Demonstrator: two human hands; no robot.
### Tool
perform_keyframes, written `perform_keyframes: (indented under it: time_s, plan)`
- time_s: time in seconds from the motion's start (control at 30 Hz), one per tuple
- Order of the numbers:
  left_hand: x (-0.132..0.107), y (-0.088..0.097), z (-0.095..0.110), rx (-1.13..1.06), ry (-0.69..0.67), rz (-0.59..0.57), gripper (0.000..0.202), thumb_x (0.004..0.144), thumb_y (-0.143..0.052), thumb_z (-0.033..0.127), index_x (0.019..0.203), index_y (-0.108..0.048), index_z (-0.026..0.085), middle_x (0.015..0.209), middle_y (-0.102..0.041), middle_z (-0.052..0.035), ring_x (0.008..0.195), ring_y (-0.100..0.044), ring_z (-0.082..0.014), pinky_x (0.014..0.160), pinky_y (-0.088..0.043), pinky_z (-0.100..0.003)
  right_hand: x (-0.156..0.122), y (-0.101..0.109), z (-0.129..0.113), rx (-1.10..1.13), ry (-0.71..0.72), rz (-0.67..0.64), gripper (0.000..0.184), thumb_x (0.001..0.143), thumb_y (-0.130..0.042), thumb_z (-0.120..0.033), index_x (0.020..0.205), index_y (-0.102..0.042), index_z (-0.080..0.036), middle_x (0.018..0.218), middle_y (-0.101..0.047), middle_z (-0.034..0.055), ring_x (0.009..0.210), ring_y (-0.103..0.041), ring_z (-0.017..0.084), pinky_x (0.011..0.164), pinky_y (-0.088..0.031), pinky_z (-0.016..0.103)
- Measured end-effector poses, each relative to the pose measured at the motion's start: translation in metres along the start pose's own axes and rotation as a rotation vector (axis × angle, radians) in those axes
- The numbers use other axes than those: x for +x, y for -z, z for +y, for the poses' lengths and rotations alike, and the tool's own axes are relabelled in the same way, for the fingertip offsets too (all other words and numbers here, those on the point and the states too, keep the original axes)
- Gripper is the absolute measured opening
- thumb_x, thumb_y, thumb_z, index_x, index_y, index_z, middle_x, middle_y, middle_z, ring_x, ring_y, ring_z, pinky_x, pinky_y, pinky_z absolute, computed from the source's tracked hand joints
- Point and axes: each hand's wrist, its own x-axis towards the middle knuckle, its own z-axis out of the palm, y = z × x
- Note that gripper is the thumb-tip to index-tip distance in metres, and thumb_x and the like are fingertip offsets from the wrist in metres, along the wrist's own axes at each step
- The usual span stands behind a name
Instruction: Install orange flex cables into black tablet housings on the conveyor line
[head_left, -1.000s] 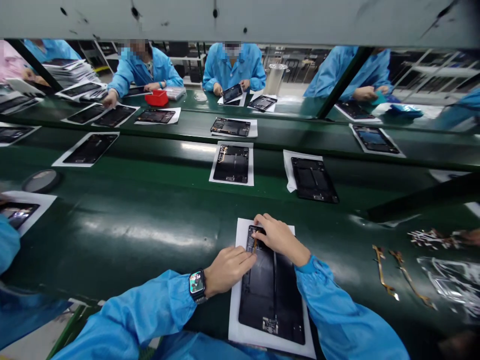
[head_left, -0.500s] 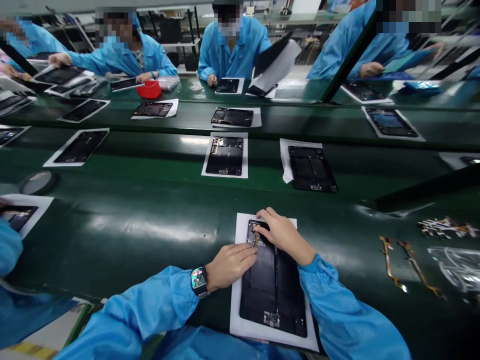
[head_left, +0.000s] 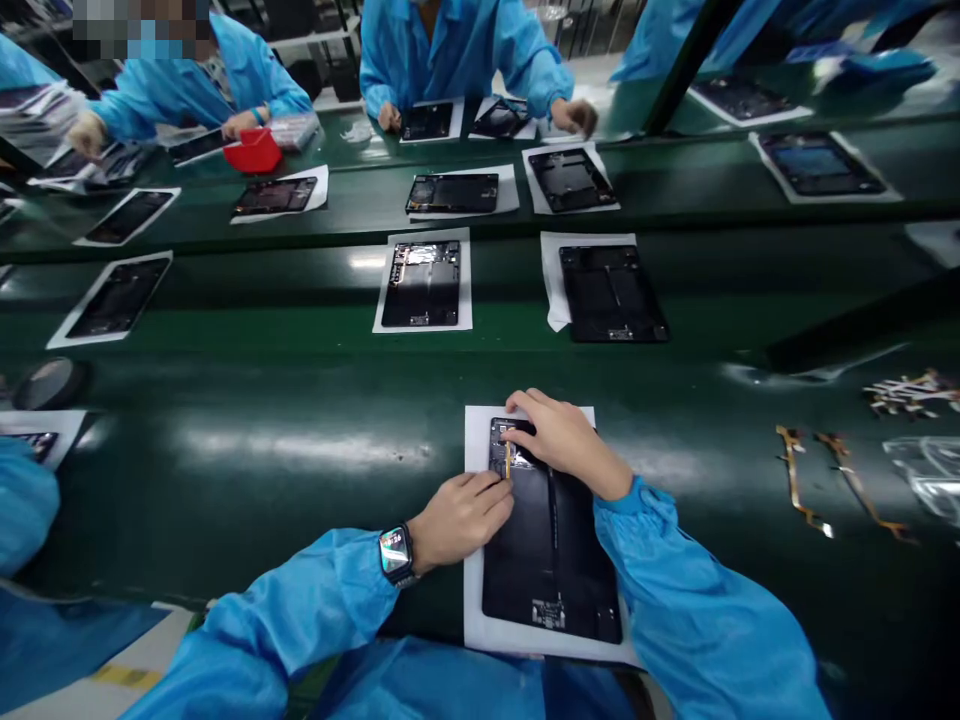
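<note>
In front of me a black tablet housing (head_left: 555, 560) lies on a white paper sheet (head_left: 475, 610), its inner side facing up. A thin orange flex cable (head_left: 508, 460) runs along its upper left part. The curled fingertips of my left hand (head_left: 461, 515) are closed at the cable's lower end, over the housing's left edge. My right hand (head_left: 570, 445) bends over the housing's top, fingers at the upper edge and thumb at the cable's upper end. What lies beneath the right palm is hidden.
Two orange flex cables (head_left: 796, 485) lie to the right, near a pile of small connectors (head_left: 911, 393) and clear plastic bags (head_left: 930, 470). Further tablet housings (head_left: 421, 285) on paper occupy the line ahead. A dark post (head_left: 862, 315) stands at right. Co-workers in blue sit opposite.
The view has tipped downward. My left fingers have curled in more at the cable, while my right hand keeps its place. Opposite, a lifted panel and paper are down, with a co-worker's hand beside them.
</note>
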Motion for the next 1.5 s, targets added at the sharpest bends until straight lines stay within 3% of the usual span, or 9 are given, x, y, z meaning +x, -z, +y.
perform_keyframes:
  time_s: [0.43, 0.67, 0.8, 0.9, 1.0, 1.17, 1.33, 1.43, 1.5]
  plan:
    - [0.002, 0.002, 0.000, 0.008, 0.002, 0.012, 0.025, 0.099, -0.040, 0.012, 0.096, -0.065, 0.011, 0.107, -0.070, -0.0086, 0.099, -0.064, -0.0198, 0.077, -0.055, -0.030, 0.000, -0.002, 0.002, 0.004, 0.017, 0.021, 0.026, 0.087, -0.069, -0.036, 0.104, -0.054, -0.023, 0.095, -0.060, 0.0002, 0.072, -0.059, 0.017, 0.059, -0.031, 0.028]
    - [0.002, 0.003, 0.002, -0.019, 0.004, -0.067, 0.018, 0.098, -0.048, 0.020, 0.096, -0.064, 0.011, 0.109, -0.069, -0.0096, 0.101, -0.063, -0.0217, 0.079, -0.056, -0.033, 0.001, -0.002, 0.002, 0.027, 0.009, 0.023, 0.024, 0.086, -0.069, -0.034, 0.102, -0.056, -0.023, 0.093, -0.059, 0.0010, 0.072, -0.059, 0.017, 0.060, -0.034, 0.028]
    - [0.004, 0.006, -0.006, -0.126, 0.062, -0.051, 0.027, 0.097, -0.052, 0.035, 0.103, -0.063, 0.010, 0.112, -0.067, -0.0109, 0.111, -0.060, -0.0231, 0.093, -0.052, -0.034, -0.006, 0.010, -0.001, 0.144, -0.006, 0.028, 0.011, 0.093, -0.056, -0.025, 0.102, -0.058, -0.019, 0.096, -0.058, 0.0046, 0.080, -0.060, 0.018, 0.070, -0.042, 0.029]
    - [0.007, 0.009, -0.016, -0.144, 0.087, -0.079, 0.027, 0.096, -0.053, 0.030, 0.113, -0.060, 0.010, 0.124, -0.061, -0.0122, 0.122, -0.053, -0.0259, 0.100, -0.049, -0.039, -0.021, 0.027, -0.005, 0.290, 0.029, 0.007, 0.025, 0.097, -0.038, -0.014, 0.110, -0.059, -0.017, 0.101, -0.059, 0.0075, 0.088, -0.061, 0.018, 0.080, -0.046, 0.030]
    - [0.008, 0.012, -0.022, -0.145, 0.079, -0.158, 0.029, 0.096, -0.052, 0.030, 0.118, -0.059, 0.012, 0.131, -0.057, -0.0137, 0.126, -0.049, -0.0284, 0.100, -0.049, -0.043, -0.044, 0.045, -0.010, 0.384, 0.049, -0.046, 0.028, 0.095, -0.039, -0.013, 0.106, -0.064, -0.018, 0.100, -0.065, 0.0073, 0.091, -0.062, 0.019, 0.082, -0.047, 0.031]
    - [0.004, 0.023, -0.019, -0.209, 0.021, -0.238, 0.029, 0.094, -0.053, 0.027, 0.118, -0.061, 0.013, 0.143, -0.045, -0.0166, 0.139, -0.034, -0.0340, 0.111, -0.038, -0.051, -0.089, 0.054, -0.017, 0.610, -0.136, -0.020, 0.013, 0.090, -0.061, -0.029, 0.088, -0.072, -0.023, 0.090, -0.071, 0.0025, 0.083, -0.066, 0.019, 0.074, -0.049, 0.029]
    - [-0.006, 0.024, -0.022, -0.285, -0.007, -0.260, 0.033, 0.093, -0.053, 0.029, 0.122, -0.060, 0.015, 0.151, -0.036, -0.0158, 0.145, -0.025, -0.0340, 0.116, -0.031, -0.054, -0.123, 0.028, -0.022, 0.836, -0.406, 0.088, 0.024, 0.084, -0.070, -0.043, 0.079, -0.067, -0.020, 0.067, -0.068, 0.0014, 0.061, -0.064, 0.017, 0.058, -0.050, 0.027]
    - [-0.010, 0.018, -0.026, -0.343, -0.003, -0.246, 0.037, 0.093, -0.053, 0.031, 0.124, -0.058, 0.014, 0.149, -0.039, -0.0147, 0.145, -0.024, -0.0320, 0.118, -0.029, -0.053, -0.133, 0.011, -0.029, 0.882, -0.474, 0.142, 0.025, 0.087, -0.065, -0.044, 0.080, -0.063, -0.020, 0.054, -0.058, -0.0028, 0.046, -0.053, 0.013, 0.046, -0.043, 0.024]
    - [-0.012, 0.016, -0.027, -0.366, -0.006, -0.232, 0.041, 0.092, -0.054, 0.032, 0.127, -0.055, 0.013, 0.148, -0.041, -0.0149, 0.146, -0.023, -0.0315, 0.118, -0.027, -0.053, -0.136, 0.005, -0.035, 0.880, -0.461, 0.156, 0.023, 0.089, -0.063, -0.042, 0.084, -0.063, -0.020, 0.060, -0.060, -0.0013, 0.049, -0.054, 0.013, 0.048, -0.045, 0.025]
